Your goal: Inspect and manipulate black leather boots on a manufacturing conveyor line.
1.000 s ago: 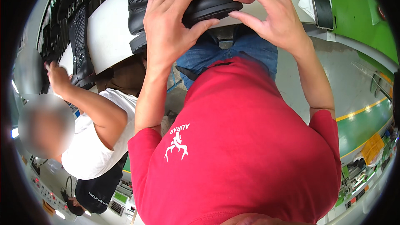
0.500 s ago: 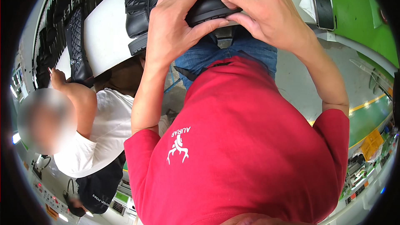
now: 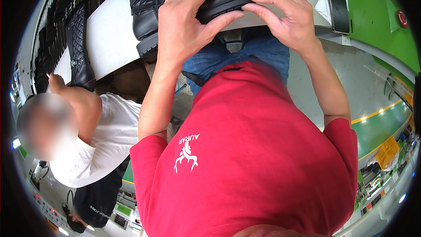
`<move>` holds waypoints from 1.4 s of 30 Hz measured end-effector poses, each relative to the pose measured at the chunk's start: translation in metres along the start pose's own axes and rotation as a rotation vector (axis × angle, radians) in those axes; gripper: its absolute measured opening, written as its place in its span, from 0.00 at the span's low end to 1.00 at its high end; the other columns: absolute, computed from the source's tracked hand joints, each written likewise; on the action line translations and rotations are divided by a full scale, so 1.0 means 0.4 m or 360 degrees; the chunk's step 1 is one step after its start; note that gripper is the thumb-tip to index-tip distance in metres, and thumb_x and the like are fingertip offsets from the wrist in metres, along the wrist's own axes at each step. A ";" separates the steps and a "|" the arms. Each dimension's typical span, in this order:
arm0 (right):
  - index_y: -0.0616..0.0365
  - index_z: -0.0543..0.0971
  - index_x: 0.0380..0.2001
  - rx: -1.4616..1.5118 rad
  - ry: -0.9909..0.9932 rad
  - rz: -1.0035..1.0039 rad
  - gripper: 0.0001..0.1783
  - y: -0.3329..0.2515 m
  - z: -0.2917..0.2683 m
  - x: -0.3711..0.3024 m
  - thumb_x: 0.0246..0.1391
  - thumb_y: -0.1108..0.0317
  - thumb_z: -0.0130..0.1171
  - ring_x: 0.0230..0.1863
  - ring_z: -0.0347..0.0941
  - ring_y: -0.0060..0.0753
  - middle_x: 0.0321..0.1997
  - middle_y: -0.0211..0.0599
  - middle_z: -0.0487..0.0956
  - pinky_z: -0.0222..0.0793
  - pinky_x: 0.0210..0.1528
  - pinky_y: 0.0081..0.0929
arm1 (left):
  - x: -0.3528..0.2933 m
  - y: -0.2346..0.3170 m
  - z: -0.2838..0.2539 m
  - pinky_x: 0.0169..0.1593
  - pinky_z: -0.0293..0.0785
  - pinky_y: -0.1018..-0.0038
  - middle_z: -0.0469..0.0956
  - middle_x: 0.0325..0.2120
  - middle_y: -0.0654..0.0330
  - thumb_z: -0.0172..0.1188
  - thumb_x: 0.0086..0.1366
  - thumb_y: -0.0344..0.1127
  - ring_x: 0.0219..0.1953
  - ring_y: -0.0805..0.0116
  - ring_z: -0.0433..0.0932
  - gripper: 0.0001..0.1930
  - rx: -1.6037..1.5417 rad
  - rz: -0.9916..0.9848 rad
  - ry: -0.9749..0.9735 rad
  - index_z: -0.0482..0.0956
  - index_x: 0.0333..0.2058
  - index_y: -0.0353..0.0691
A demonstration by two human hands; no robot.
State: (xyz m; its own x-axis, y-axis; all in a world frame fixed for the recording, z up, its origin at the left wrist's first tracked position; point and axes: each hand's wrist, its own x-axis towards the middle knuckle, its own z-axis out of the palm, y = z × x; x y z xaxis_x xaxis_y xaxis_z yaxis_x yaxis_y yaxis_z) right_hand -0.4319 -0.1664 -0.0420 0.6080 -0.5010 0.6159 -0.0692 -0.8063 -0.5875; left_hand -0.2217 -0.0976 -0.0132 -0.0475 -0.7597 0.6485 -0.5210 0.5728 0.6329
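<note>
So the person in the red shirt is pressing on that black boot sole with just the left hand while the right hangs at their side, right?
Not quite. The head view shows both hands on the black boot sole: the left hand grips its left side and the right hand covers its right side. The shirt is indeed red.

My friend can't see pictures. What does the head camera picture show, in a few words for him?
A person in a red shirt grips a black boot sole with the left hand and right hand at the edge of a white table. Black quilted boots stand on the table, and another person in a white shirt reaches toward it at the left.
</note>
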 end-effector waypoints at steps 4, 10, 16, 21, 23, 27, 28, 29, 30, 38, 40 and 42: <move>0.61 0.86 0.49 0.0064 -0.0069 0.0185 0.19 0.001 -0.023 -0.002 0.54 0.77 0.76 0.58 0.87 0.43 0.58 0.44 0.89 0.84 0.59 0.34 | -0.028 -0.006 -0.020 0.70 0.75 0.53 0.91 0.48 0.58 0.85 0.55 0.43 0.53 0.56 0.89 0.27 0.0541 -0.0098 -0.0253 0.89 0.51 0.38; 0.60 0.86 0.43 0.0642 0.0177 -0.0594 0.16 0.086 0.006 0.097 0.49 0.77 0.78 0.49 0.88 0.49 0.50 0.45 0.89 0.83 0.51 0.35 | -0.061 -0.031 -0.042 0.66 0.77 0.55 0.91 0.44 0.57 0.82 0.56 0.46 0.48 0.55 0.89 0.23 0.0448 -0.0159 -0.0204 0.89 0.45 0.38; 0.63 0.87 0.43 0.0650 -0.0499 0.0400 0.17 0.079 -0.096 0.113 0.49 0.77 0.80 0.46 0.90 0.42 0.47 0.45 0.90 0.84 0.50 0.33 | -0.041 -0.019 -0.033 0.65 0.77 0.55 0.91 0.40 0.57 0.82 0.58 0.44 0.44 0.55 0.89 0.20 0.0387 -0.0192 -0.0136 0.89 0.43 0.38; 0.62 0.85 0.59 0.0885 -0.0406 0.0743 0.28 0.089 -0.041 0.045 0.54 0.78 0.78 0.60 0.86 0.39 0.59 0.41 0.88 0.81 0.67 0.37 | -0.041 -0.003 -0.044 0.69 0.76 0.54 0.91 0.43 0.57 0.82 0.58 0.39 0.50 0.55 0.89 0.20 0.0384 -0.0277 -0.0198 0.91 0.46 0.37; 0.63 0.85 0.60 0.0940 -0.0304 0.0708 0.28 0.098 -0.016 0.008 0.55 0.76 0.77 0.63 0.84 0.40 0.61 0.43 0.87 0.79 0.69 0.38 | -0.045 0.000 -0.048 0.73 0.70 0.50 0.90 0.48 0.55 0.81 0.59 0.43 0.54 0.54 0.87 0.24 0.0473 -0.0265 -0.0235 0.89 0.50 0.38; 0.64 0.84 0.63 0.1128 -0.0279 0.0728 0.28 0.117 -0.004 -0.026 0.58 0.74 0.76 0.66 0.82 0.40 0.64 0.45 0.85 0.78 0.71 0.39 | -0.045 0.003 -0.051 0.76 0.63 0.48 0.88 0.52 0.53 0.79 0.61 0.49 0.58 0.52 0.85 0.28 0.0899 -0.0203 -0.0337 0.87 0.54 0.39; 0.64 0.84 0.63 0.1138 -0.0269 0.0737 0.28 0.119 -0.004 -0.028 0.58 0.74 0.76 0.66 0.82 0.40 0.64 0.45 0.85 0.78 0.71 0.39 | -0.043 0.004 -0.052 0.77 0.61 0.47 0.87 0.53 0.52 0.77 0.62 0.51 0.59 0.51 0.84 0.29 0.0897 -0.0227 -0.0396 0.86 0.55 0.39; 0.64 0.83 0.63 0.1182 -0.0308 0.0795 0.28 0.121 -0.003 -0.028 0.59 0.72 0.75 0.66 0.82 0.40 0.64 0.45 0.85 0.77 0.72 0.40 | -0.040 0.005 -0.052 0.77 0.59 0.46 0.87 0.53 0.51 0.76 0.62 0.53 0.61 0.50 0.83 0.30 0.0891 -0.0249 -0.0454 0.86 0.56 0.39; 0.64 0.83 0.64 0.1243 -0.0324 0.0835 0.28 0.122 -0.001 -0.026 0.60 0.71 0.75 0.66 0.81 0.41 0.64 0.45 0.85 0.77 0.72 0.40 | -0.036 0.006 -0.053 0.77 0.59 0.46 0.87 0.53 0.51 0.76 0.62 0.53 0.61 0.50 0.83 0.30 0.0890 -0.0250 -0.0466 0.86 0.56 0.39; 0.56 0.90 0.56 0.1203 -0.0338 0.0746 0.23 0.157 0.008 -0.011 0.57 0.65 0.79 0.55 0.88 0.31 0.54 0.37 0.91 0.82 0.62 0.29 | -0.015 -0.002 -0.050 0.76 0.60 0.46 0.87 0.47 0.52 0.75 0.60 0.52 0.54 0.50 0.85 0.27 0.0725 -0.0344 -0.0529 0.86 0.51 0.38; 0.56 0.90 0.55 0.1221 -0.0397 0.0711 0.24 0.180 0.001 0.001 0.54 0.65 0.80 0.55 0.88 0.31 0.53 0.37 0.91 0.82 0.62 0.29 | -0.011 -0.008 -0.050 0.75 0.60 0.46 0.87 0.46 0.52 0.76 0.59 0.54 0.53 0.50 0.85 0.28 0.0683 -0.0355 -0.0541 0.87 0.50 0.38; 0.56 0.90 0.54 0.1233 -0.0460 0.0669 0.25 0.197 -0.005 0.015 0.52 0.65 0.82 0.54 0.88 0.32 0.53 0.37 0.91 0.82 0.62 0.30 | -0.008 -0.010 -0.049 0.75 0.60 0.44 0.87 0.45 0.53 0.77 0.59 0.54 0.52 0.51 0.85 0.28 0.0659 -0.0369 -0.0529 0.87 0.49 0.38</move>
State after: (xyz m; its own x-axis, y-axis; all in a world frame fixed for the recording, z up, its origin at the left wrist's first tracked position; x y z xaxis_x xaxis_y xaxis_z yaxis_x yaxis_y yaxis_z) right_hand -0.4355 -0.2336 -0.0836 0.8335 -0.5227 0.1791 0.1557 -0.0888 -0.9838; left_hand -0.2028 -0.0915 -0.0097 -0.1222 -0.9453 0.3025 -0.8367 0.2621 0.4809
